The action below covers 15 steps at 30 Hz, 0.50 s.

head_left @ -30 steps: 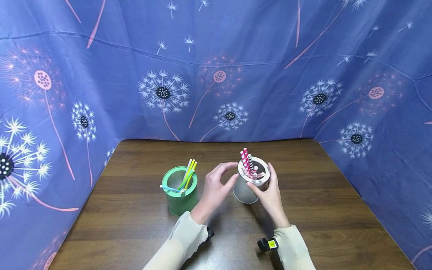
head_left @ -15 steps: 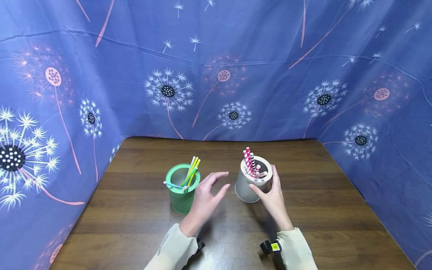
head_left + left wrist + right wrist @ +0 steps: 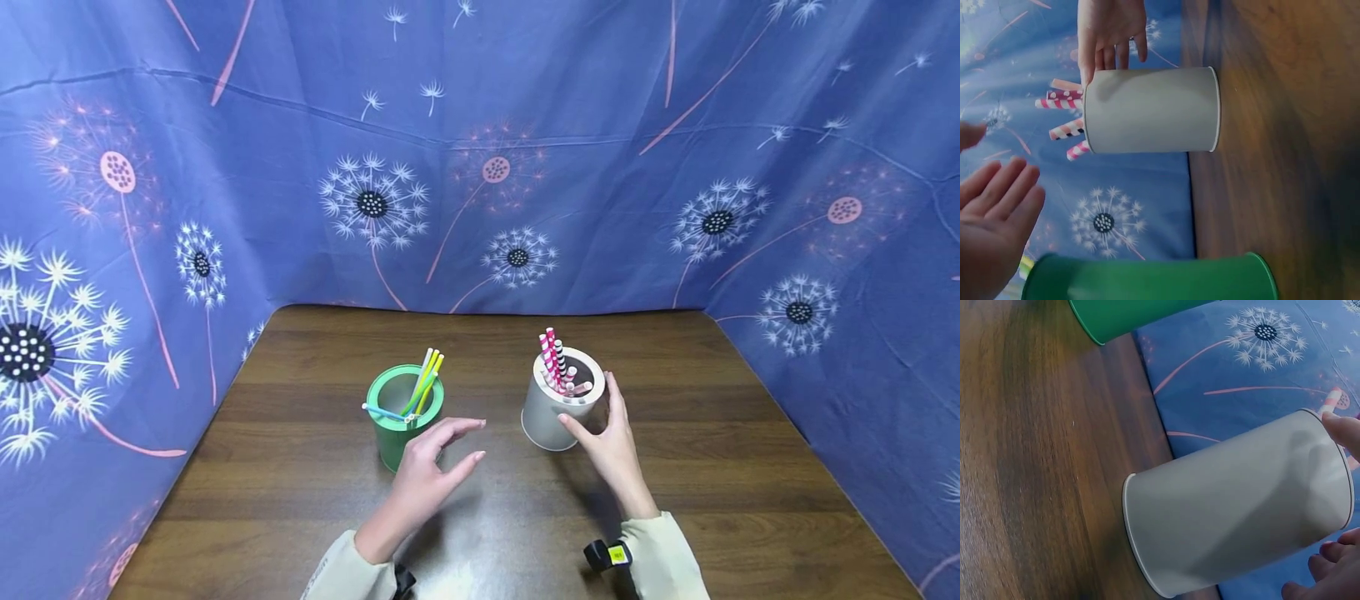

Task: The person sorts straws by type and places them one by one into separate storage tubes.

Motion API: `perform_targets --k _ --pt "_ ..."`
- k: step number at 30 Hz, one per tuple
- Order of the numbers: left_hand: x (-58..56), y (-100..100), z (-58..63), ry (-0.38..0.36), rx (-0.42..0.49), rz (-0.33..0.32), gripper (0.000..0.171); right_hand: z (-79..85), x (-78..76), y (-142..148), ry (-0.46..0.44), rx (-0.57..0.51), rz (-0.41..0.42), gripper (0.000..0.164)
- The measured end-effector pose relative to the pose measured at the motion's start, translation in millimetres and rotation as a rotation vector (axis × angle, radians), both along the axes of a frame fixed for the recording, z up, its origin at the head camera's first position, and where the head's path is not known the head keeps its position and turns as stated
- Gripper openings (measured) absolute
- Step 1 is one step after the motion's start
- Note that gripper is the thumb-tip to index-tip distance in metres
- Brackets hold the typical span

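Note:
A grey-white can (image 3: pixel 555 417) stands upright on the table and holds several patterned paper straws (image 3: pixel 551 362), pink-and-white and black-and-white. Beside its right side, my right hand (image 3: pixel 613 454) has its thumb near the rim and its fingers spread around the far side. In the right wrist view those fingers (image 3: pixel 1335 562) sit apart from the can wall; whether the thumb touches the rim I cannot tell. My left hand (image 3: pixel 423 483), empty with fingers extended, hovers in front of a green can (image 3: pixel 390 446). That can holds several white, yellow, green and blue straws (image 3: pixel 423 383).
Both cans rest on a brown wooden table (image 3: pixel 480 350). A blue cloth with dandelion print (image 3: pixel 450 100) hangs behind and along both sides. A black wrist camera with a yellow label (image 3: pixel 607 554) is worn at the right sleeve.
My left hand has drawn away from the grey-white can, moving left and toward me. My right hand has eased slightly off the can and back. Both cans stay put on the table.

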State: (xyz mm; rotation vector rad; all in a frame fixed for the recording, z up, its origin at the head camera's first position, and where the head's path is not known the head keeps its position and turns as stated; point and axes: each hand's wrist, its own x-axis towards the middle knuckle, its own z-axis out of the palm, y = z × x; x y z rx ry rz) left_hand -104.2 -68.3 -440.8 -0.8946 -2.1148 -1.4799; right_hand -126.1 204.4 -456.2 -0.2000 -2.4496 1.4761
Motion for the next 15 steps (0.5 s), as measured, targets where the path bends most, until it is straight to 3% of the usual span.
perform_targets --k 10,15 --pt "3.0 -56.8 -3.8 -0.216 -0.172 -0.298 0.034 5.0 5.9 5.7 -0.073 -0.063 0.057 0.098" --pt "-1.8 -85.8 0.5 -0.237 -0.294 -0.439 0.036 4.6 6.2 14.4 -0.103 -0.088 0.097 0.097"
